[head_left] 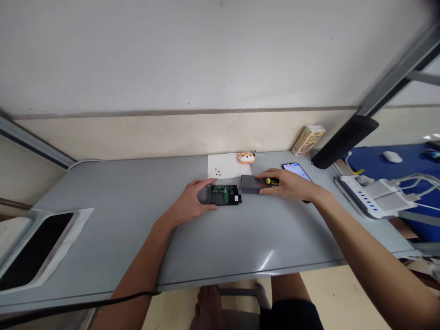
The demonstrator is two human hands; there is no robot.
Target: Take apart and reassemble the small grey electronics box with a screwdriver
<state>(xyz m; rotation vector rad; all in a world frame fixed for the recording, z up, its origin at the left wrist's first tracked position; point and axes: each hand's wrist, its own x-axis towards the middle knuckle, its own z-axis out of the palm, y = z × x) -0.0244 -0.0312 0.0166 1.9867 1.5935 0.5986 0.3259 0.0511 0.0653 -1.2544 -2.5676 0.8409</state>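
Note:
My left hand (190, 201) grips the left end of a dark grey case (216, 198), thumb at the near side and fingers at the far side. A green circuit board (226, 192) with a black block at its right end lies in that case. Just to the right, my right hand (287, 183) is closed around a dark grey box-shaped cover (250, 184). A yellow-and-black tool handle (271, 181), probably a screwdriver, shows under the right fingers; its other end is hidden. The two grey parts lie close together on the table.
Several tiny dark screws (217, 172) lie on white paper (227, 165) behind the case, near an orange animal-faced pouch (246, 157). A lit phone (297, 170) lies behind my right hand. A carton (308, 140), power strip (364, 197) and tablet (36, 250) stand farther out.

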